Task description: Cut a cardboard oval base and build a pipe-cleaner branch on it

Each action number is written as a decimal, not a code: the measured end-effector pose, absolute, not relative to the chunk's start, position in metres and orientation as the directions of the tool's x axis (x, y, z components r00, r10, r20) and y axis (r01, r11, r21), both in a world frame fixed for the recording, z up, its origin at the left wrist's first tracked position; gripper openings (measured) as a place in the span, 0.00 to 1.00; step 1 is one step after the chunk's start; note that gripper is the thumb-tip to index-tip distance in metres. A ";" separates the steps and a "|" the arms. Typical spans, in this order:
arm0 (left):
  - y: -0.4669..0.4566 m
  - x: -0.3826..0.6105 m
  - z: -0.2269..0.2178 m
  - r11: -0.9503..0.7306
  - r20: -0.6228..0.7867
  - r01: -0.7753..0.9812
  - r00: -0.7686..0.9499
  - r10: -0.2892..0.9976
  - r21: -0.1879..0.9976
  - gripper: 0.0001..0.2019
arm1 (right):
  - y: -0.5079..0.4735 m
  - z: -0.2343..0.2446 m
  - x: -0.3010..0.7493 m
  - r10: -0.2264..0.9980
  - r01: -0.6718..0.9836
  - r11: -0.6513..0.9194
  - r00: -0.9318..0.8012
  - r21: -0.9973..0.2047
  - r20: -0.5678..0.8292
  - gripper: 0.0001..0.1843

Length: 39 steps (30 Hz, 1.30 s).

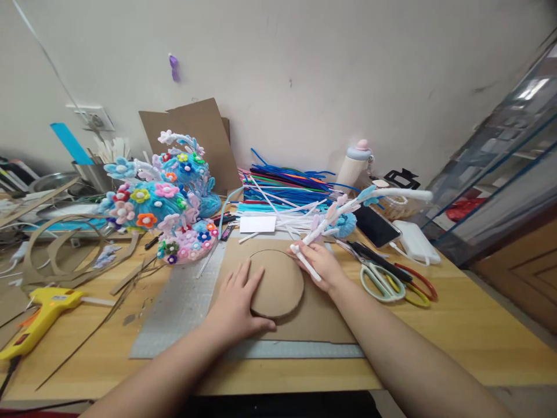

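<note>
My left hand (237, 299) lies with its fingers spread, over the left edge of a round cardboard disc (278, 284). The disc rests on a larger cardboard sheet (313, 325), with a dark curved line along its far edge. At the disc's right side, my right hand (319, 266) is closed on a white fuzzy flower branch (387, 194) that slants up to the right. Pink and blue petals sit along this branch. A short white stick (308, 264) pokes out beneath the fingers; whether it belongs to the branch I cannot tell.
A grey cutting mat (174, 313) lies under the cardboard. Left stand colourful fuzzy flower pieces (148, 203) and a yellow glue gun (43, 316). Pipe cleaners (287, 186) are piled behind. Right are scissors (378, 281), a phone (376, 225), a white power bank (418, 241) and a bottle (353, 165).
</note>
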State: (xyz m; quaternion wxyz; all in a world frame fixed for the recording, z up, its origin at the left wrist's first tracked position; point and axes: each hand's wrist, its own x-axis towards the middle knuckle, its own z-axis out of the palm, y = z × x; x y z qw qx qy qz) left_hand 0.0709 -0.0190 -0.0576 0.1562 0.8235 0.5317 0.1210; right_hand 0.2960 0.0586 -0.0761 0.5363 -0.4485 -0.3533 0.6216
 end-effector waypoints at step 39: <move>0.003 0.040 -0.044 -0.517 0.370 0.642 0.363 0.855 0.566 0.16 | 0.059 -0.064 0.313 0.983 -0.558 -0.182 -0.105 -0.809 -0.149 0.03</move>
